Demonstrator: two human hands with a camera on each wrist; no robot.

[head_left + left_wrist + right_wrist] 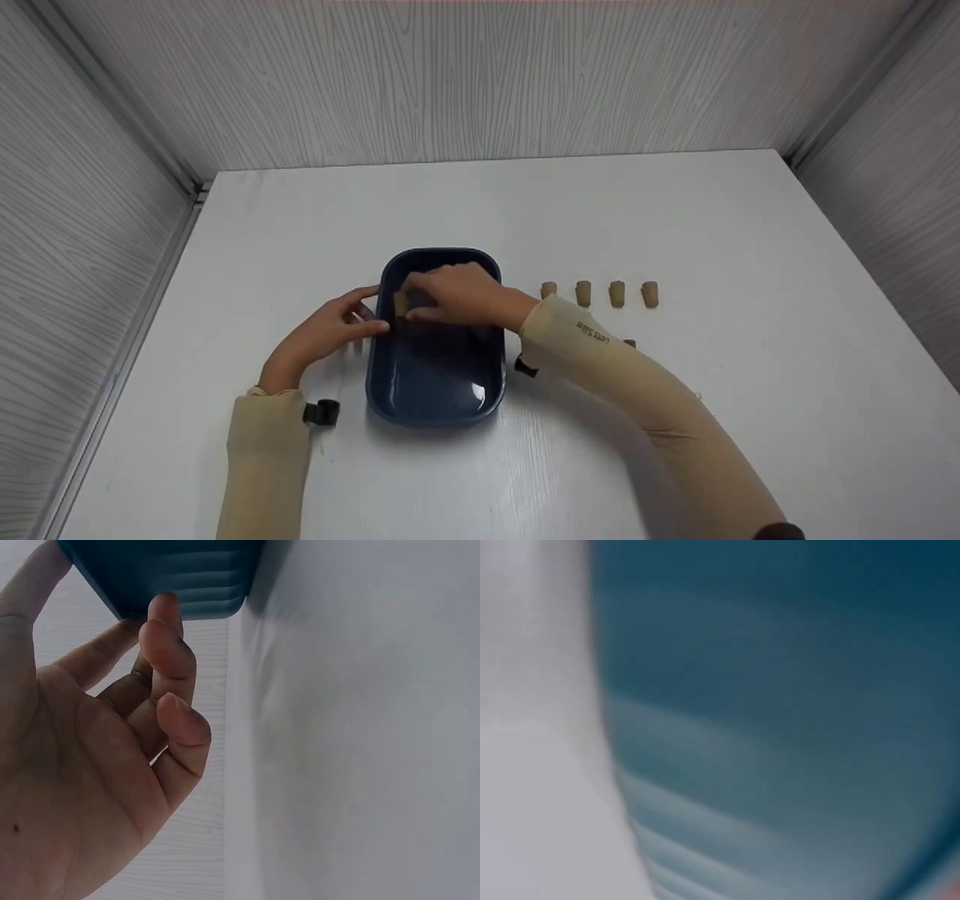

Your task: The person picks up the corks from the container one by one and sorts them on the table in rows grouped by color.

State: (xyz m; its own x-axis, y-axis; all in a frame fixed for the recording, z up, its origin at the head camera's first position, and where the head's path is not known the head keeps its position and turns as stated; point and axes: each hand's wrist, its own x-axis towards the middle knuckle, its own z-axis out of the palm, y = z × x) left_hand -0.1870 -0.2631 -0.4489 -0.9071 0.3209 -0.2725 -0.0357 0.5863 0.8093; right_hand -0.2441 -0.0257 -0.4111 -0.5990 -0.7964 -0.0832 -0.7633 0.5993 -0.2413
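A deep, dark blue rectangular dish (435,409) with rounded corners stands on the white table. My right hand (457,295) reaches over its right rim and pinches a cork stopper (401,304) upright, close by the inside of the left wall. At the left rim, my left hand (322,330) holds the dish, thumb over the edge and index finger against the outside. In the left wrist view, the other fingers (184,724) of that hand curl loosely below the dish's wall (180,585). The right wrist view is filled mostly by the blurred dish side (742,727).
Right of the dish, several cork stoppers (616,294) stand in a row, one partly behind my right sleeve. Another cork (630,343) peeks out above that forearm. Pale wood-grain panels (480,82) enclose the table (675,217) at the back and both sides.
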